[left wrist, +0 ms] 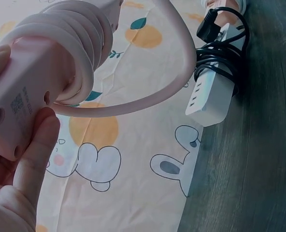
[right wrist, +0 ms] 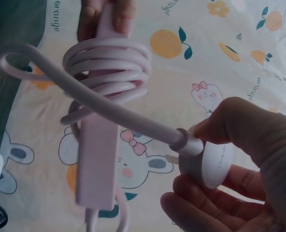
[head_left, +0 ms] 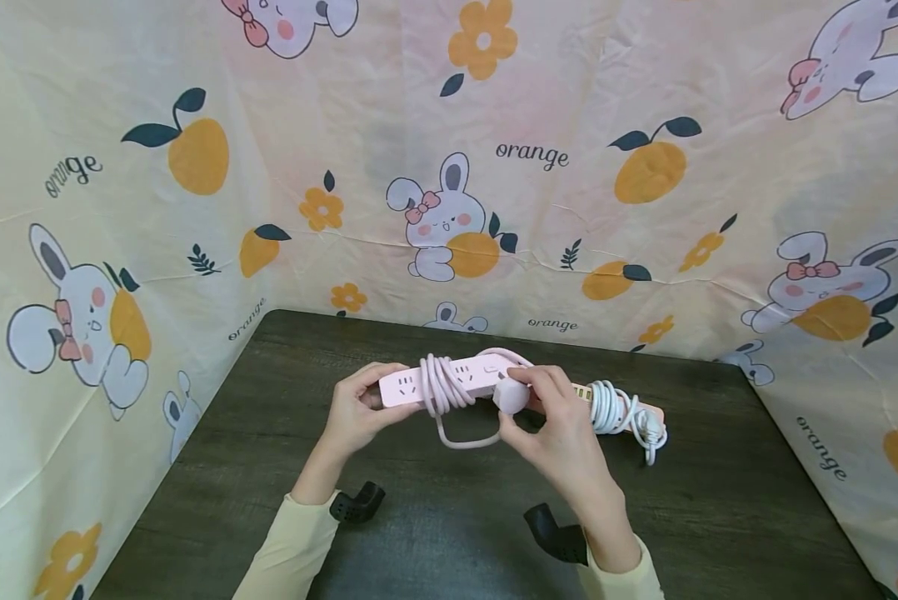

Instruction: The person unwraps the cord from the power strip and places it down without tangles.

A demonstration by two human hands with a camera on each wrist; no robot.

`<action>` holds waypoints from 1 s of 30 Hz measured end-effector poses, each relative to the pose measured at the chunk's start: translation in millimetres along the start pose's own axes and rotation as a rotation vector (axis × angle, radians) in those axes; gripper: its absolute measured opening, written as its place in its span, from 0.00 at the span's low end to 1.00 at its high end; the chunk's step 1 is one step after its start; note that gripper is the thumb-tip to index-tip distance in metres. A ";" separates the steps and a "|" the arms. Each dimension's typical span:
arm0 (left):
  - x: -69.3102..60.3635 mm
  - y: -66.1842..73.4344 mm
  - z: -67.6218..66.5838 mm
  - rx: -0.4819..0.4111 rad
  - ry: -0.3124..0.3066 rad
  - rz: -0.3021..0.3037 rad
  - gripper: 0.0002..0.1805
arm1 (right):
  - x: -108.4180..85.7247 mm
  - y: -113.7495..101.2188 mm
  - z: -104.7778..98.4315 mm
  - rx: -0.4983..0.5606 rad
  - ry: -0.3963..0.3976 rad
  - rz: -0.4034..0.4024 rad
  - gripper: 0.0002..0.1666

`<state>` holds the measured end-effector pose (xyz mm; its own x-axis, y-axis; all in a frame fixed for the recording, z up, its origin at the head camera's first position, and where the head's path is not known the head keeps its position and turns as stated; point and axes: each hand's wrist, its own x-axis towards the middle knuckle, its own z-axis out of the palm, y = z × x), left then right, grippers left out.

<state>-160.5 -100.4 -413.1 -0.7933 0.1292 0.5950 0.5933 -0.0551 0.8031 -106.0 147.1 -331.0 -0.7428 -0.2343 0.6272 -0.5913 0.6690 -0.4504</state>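
Observation:
My left hand grips one end of a pink power strip, thumb on the near side. The strip is held up in front of me, its sockets showing in the head view. Several turns of its pale pink cord wrap round the middle, and a loop hangs below. Between thumb and fingers, my right hand pinches the round white plug at the cord's end. A metal prong sticks out of the plug in the right wrist view, pointing toward the strip. The strip's underside, with holes and a printed label, shows in the left wrist view.
To the right on the dark table lies an orange-pink power strip wrapped in a white cord. A white power strip wound with black cord lies beside it, mostly hidden in the head view. Printed cloth hangs behind.

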 end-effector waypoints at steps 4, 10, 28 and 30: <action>0.7 0.6 -0.9 -0.003 0.015 0.003 0.25 | -6.3 5.7 -1.3 -0.013 0.019 0.018 0.27; 0.3 -0.8 -2.4 -0.005 0.035 -0.005 0.26 | -17.3 13.6 -1.3 -0.041 0.035 0.061 0.27; -0.4 1.1 -3.3 -0.044 0.041 0.006 0.26 | -55.3 56.1 14.8 -0.058 0.013 0.302 0.22; -0.6 1.2 -3.5 -0.052 0.037 0.009 0.26 | -59.9 62.8 17.0 -0.067 -0.006 0.346 0.21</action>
<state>-159.9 -104.0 -412.4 -0.7930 0.0918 0.6023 0.5934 -0.1073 0.7977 -104.0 191.1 -407.6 -0.8977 0.0103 0.4406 -0.2823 0.7542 -0.5929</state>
